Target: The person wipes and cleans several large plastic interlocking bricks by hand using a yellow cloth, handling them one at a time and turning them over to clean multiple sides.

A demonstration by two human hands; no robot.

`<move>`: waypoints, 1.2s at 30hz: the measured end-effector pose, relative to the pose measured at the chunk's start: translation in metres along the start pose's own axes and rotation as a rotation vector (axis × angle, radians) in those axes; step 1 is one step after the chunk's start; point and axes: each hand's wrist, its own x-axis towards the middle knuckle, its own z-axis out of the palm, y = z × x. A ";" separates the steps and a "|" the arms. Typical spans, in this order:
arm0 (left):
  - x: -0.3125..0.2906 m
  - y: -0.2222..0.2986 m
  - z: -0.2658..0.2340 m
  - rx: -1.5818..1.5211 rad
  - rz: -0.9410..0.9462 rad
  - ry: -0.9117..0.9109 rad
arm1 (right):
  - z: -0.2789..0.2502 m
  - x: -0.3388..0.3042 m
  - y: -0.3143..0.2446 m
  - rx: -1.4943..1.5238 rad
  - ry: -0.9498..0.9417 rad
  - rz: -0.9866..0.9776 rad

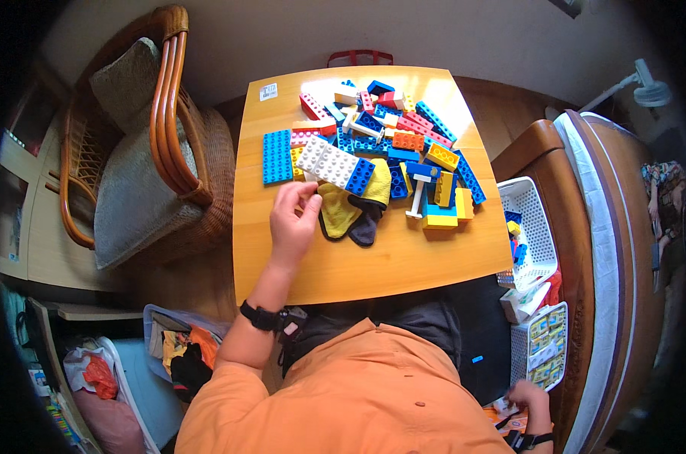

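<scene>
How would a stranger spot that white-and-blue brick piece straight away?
Start with the wooden table in front of the person. Just beyond the left hand, partly covering a yellow-and-grey cloth in this view, is a long studded piece. Unlike the neighbouring bricks, it is a broad white slab with a blue right end.

Yellow-brown wood table (297, 266), glossy top, small white sticker (269, 91) at far left corner. Loose heap of toy bricks (408, 141), red, blue, yellow, white and orange, covers the far-middle to right part, with a flat blue studded plate (277, 157) at its left edge. Yellow-and-dark-grey cloth (341, 217) lies crumpled on the near side of the heap, bare wood in front.
</scene>
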 end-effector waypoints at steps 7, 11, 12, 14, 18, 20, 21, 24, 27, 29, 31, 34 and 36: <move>0.043 -0.035 0.002 -0.142 -0.216 0.066 | -0.133 -0.192 -0.209 0.044 0.893 -1.329; 0.052 -0.024 0.007 -0.194 -0.414 -0.028 | -0.146 -0.285 -0.288 -0.110 0.948 -2.100; 0.059 -0.023 0.025 -0.271 -0.442 -0.099 | -0.136 -0.309 -0.292 -0.169 1.087 -2.130; 0.057 -0.025 0.024 -0.210 -0.449 -0.035 | -0.125 -0.342 -0.309 -0.128 1.042 -2.276; 0.045 -0.030 0.027 -0.446 -0.446 0.031 | -0.105 -0.342 -0.308 0.029 1.001 -2.404; 0.039 -0.032 0.037 -0.509 -0.425 0.035 | -0.104 -0.341 -0.307 0.091 0.957 -2.480; 0.040 -0.028 0.042 -0.563 -0.421 0.048 | -0.107 -0.341 -0.307 0.104 0.932 -2.513; 0.040 -0.027 0.047 -0.632 -0.425 0.082 | -0.126 -0.338 -0.296 -0.036 1.147 -2.454; 0.033 -0.031 0.045 -0.712 -0.415 0.051 | -0.143 -0.328 -0.291 -0.086 1.102 -2.536; 0.032 -0.032 0.030 -0.755 -0.408 0.114 | -0.158 -0.313 -0.289 -0.162 0.853 -2.563; 0.036 -0.038 0.025 -0.866 -0.362 0.131 | -0.170 -0.288 -0.290 -0.176 0.831 -2.357; 0.037 -0.036 0.013 -1.099 -0.458 0.159 | -0.195 -0.256 -0.351 0.487 1.132 -1.789; 0.044 -0.031 0.017 -1.198 -0.448 0.125 | -0.227 -0.204 -0.388 0.417 1.393 -1.411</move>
